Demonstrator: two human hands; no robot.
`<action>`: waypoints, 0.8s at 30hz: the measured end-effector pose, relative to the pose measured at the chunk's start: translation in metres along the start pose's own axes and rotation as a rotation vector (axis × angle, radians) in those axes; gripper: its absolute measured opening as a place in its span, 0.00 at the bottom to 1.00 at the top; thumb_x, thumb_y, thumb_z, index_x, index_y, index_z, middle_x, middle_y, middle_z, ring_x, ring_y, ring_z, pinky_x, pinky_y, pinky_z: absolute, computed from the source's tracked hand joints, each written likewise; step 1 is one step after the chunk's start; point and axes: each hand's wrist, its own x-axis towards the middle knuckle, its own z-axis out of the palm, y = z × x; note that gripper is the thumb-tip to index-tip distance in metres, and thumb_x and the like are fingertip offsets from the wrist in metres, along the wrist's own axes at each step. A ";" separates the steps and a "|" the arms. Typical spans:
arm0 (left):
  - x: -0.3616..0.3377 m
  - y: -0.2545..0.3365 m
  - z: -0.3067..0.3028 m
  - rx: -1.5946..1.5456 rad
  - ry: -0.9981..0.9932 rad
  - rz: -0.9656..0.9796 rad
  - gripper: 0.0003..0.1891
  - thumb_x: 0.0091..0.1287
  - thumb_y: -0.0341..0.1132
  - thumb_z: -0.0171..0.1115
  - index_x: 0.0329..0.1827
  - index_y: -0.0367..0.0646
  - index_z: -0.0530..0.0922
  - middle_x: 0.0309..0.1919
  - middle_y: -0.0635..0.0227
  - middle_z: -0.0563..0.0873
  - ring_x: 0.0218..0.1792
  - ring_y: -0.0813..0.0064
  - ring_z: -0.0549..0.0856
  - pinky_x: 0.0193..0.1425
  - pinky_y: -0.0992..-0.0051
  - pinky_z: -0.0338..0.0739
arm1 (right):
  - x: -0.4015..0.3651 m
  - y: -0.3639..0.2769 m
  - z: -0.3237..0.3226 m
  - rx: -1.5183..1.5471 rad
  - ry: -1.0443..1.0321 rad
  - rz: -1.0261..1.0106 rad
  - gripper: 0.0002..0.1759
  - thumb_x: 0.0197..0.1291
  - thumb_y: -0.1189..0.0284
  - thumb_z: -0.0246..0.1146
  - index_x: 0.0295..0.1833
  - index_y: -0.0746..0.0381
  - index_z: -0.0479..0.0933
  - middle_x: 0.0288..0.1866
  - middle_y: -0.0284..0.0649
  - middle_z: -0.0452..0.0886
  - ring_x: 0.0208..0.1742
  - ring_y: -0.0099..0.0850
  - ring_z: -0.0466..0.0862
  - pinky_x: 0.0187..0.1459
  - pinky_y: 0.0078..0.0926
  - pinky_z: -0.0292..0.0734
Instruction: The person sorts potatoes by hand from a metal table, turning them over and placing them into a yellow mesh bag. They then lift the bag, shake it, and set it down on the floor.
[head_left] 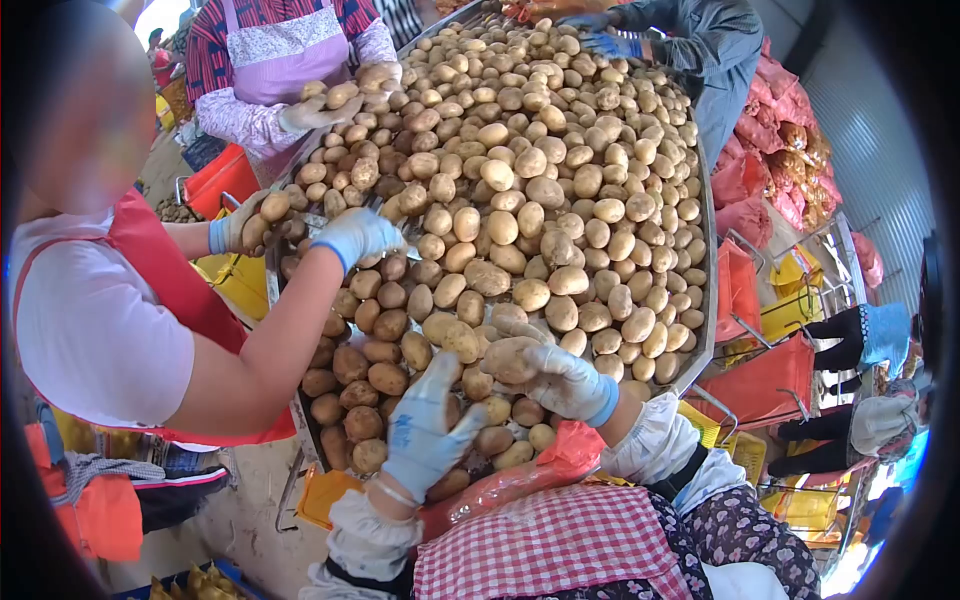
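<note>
In front of me, potatoes [530,220] cover a metal-rimmed sorting table [708,340]. My left hand [430,430], in a light blue and white glove, is over the near edge of the heap. Its fingers are spread, thumb apart, and potatoes lie just beyond the fingertips. To its right, my right hand [565,380] wears a similar glove and has its fingers closed around a brown potato [508,360]. Under my forearms, a red plastic bag [565,450] lies along the near edge, by my checked apron [550,545].
A co-worker in a red apron [150,250] reaches over the potatoes from the left with gloved hands. Two more people stand at the far side, one holding potatoes. Red crates [765,385], yellow crates [790,315] and filled red sacks [775,130] are on the right.
</note>
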 end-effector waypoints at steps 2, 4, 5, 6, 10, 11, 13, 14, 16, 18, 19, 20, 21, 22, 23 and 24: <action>0.016 0.014 0.014 0.058 0.255 0.400 0.34 0.59 0.45 0.66 0.66 0.36 0.69 0.59 0.47 0.77 0.59 0.47 0.77 0.63 0.57 0.71 | 0.004 0.007 0.002 0.191 -0.068 -0.007 0.38 0.67 0.60 0.54 0.77 0.62 0.50 0.72 0.45 0.63 0.67 0.37 0.70 0.65 0.39 0.68; 0.021 0.013 0.030 -0.026 0.248 0.359 0.36 0.58 0.44 0.67 0.67 0.34 0.68 0.59 0.46 0.77 0.59 0.47 0.76 0.64 0.57 0.70 | 0.006 0.010 0.010 0.306 -0.079 -0.007 0.33 0.73 0.57 0.43 0.75 0.67 0.53 0.72 0.47 0.65 0.70 0.38 0.70 0.70 0.40 0.65; 0.022 0.011 0.034 -0.112 0.238 0.322 0.38 0.57 0.44 0.69 0.68 0.32 0.66 0.59 0.46 0.77 0.60 0.46 0.76 0.66 0.56 0.69 | 0.006 0.011 0.009 0.306 -0.079 -0.007 0.33 0.73 0.57 0.43 0.75 0.67 0.53 0.72 0.47 0.65 0.70 0.38 0.70 0.70 0.40 0.65; 0.024 0.009 0.034 -0.132 0.218 0.309 0.38 0.56 0.42 0.69 0.68 0.33 0.66 0.60 0.46 0.76 0.61 0.46 0.75 0.66 0.56 0.68 | 0.006 0.011 0.007 0.349 -0.071 0.005 0.32 0.72 0.60 0.44 0.75 0.66 0.53 0.72 0.46 0.65 0.70 0.37 0.69 0.69 0.38 0.64; 0.021 0.007 0.029 -0.120 0.165 0.276 0.38 0.57 0.39 0.67 0.69 0.31 0.65 0.63 0.45 0.73 0.65 0.48 0.71 0.70 0.59 0.64 | 0.000 0.012 0.009 -0.021 -0.104 -0.065 0.33 0.69 0.66 0.53 0.74 0.66 0.54 0.68 0.43 0.68 0.68 0.34 0.70 0.68 0.32 0.64; 0.021 0.005 0.031 -0.098 0.174 0.264 0.37 0.57 0.39 0.67 0.68 0.31 0.66 0.63 0.46 0.73 0.65 0.47 0.72 0.70 0.58 0.64 | -0.001 0.010 0.012 -0.020 -0.107 -0.061 0.33 0.69 0.66 0.53 0.74 0.66 0.54 0.68 0.43 0.68 0.68 0.34 0.70 0.68 0.32 0.64; 0.021 -0.001 0.034 -0.067 0.187 0.248 0.36 0.58 0.40 0.66 0.68 0.32 0.66 0.62 0.46 0.74 0.64 0.47 0.72 0.70 0.57 0.64 | 0.003 0.008 0.017 -0.448 0.054 -0.132 0.35 0.63 0.68 0.61 0.72 0.67 0.57 0.63 0.40 0.70 0.64 0.30 0.71 0.66 0.29 0.65; 0.021 -0.005 0.036 -0.013 0.184 0.304 0.35 0.58 0.40 0.65 0.68 0.33 0.67 0.62 0.47 0.74 0.64 0.47 0.72 0.70 0.57 0.63 | 0.005 0.013 0.010 -0.416 0.134 -0.106 0.35 0.59 0.66 0.65 0.68 0.67 0.61 0.59 0.38 0.72 0.59 0.26 0.73 0.62 0.26 0.68; 0.022 -0.015 0.035 0.138 0.199 0.386 0.31 0.61 0.42 0.61 0.67 0.38 0.69 0.65 0.50 0.72 0.68 0.48 0.68 0.72 0.53 0.59 | 0.010 0.027 -0.020 -0.297 0.147 -0.114 0.26 0.62 0.65 0.61 0.62 0.66 0.66 0.52 0.37 0.77 0.52 0.25 0.76 0.53 0.23 0.73; 0.019 -0.034 0.024 0.384 0.238 0.193 0.30 0.62 0.43 0.60 0.66 0.39 0.70 0.67 0.51 0.69 0.70 0.48 0.65 0.73 0.53 0.57 | 0.007 0.029 -0.024 -0.242 0.152 -0.136 0.24 0.63 0.66 0.59 0.60 0.66 0.68 0.49 0.38 0.79 0.49 0.25 0.78 0.51 0.22 0.74; 0.018 -0.044 0.018 0.631 0.270 0.006 0.29 0.63 0.45 0.58 0.66 0.40 0.71 0.69 0.52 0.67 0.71 0.48 0.62 0.74 0.52 0.55 | 0.007 0.026 -0.024 -0.177 0.153 -0.139 0.22 0.65 0.65 0.57 0.59 0.66 0.69 0.47 0.40 0.79 0.47 0.27 0.79 0.50 0.24 0.75; 0.013 -0.060 0.018 0.631 0.268 0.010 0.29 0.63 0.45 0.58 0.66 0.40 0.71 0.69 0.52 0.67 0.71 0.48 0.62 0.74 0.52 0.55 | 0.007 0.024 -0.024 -0.111 0.157 -0.146 0.20 0.66 0.64 0.54 0.58 0.66 0.70 0.46 0.41 0.80 0.45 0.30 0.80 0.49 0.26 0.76; 0.001 -0.078 0.024 0.690 0.227 0.041 0.29 0.63 0.46 0.57 0.65 0.40 0.72 0.70 0.53 0.65 0.71 0.47 0.61 0.74 0.51 0.55 | 0.006 0.023 -0.025 -0.110 0.163 -0.147 0.20 0.66 0.64 0.54 0.58 0.66 0.70 0.46 0.41 0.80 0.45 0.30 0.80 0.49 0.26 0.76; -0.010 -0.089 0.029 0.745 0.186 0.073 0.28 0.63 0.47 0.57 0.64 0.41 0.73 0.71 0.54 0.64 0.71 0.46 0.60 0.74 0.51 0.54 | 0.005 0.022 -0.027 -0.009 0.094 -0.121 0.20 0.67 0.63 0.52 0.57 0.65 0.70 0.45 0.43 0.81 0.44 0.32 0.81 0.49 0.28 0.77; -0.020 -0.082 0.025 0.738 0.179 0.074 0.28 0.63 0.47 0.57 0.64 0.41 0.73 0.71 0.54 0.64 0.71 0.46 0.60 0.74 0.51 0.54 | 0.003 0.021 -0.029 0.093 0.026 -0.091 0.20 0.69 0.63 0.50 0.56 0.65 0.71 0.44 0.45 0.81 0.43 0.34 0.82 0.48 0.30 0.79; -0.031 -0.074 0.018 0.735 0.109 0.070 0.29 0.62 0.48 0.57 0.63 0.41 0.73 0.71 0.55 0.65 0.70 0.48 0.63 0.74 0.51 0.54 | 0.005 0.019 -0.030 0.213 0.058 -0.006 0.21 0.70 0.59 0.46 0.55 0.65 0.72 0.42 0.45 0.82 0.41 0.36 0.82 0.44 0.33 0.81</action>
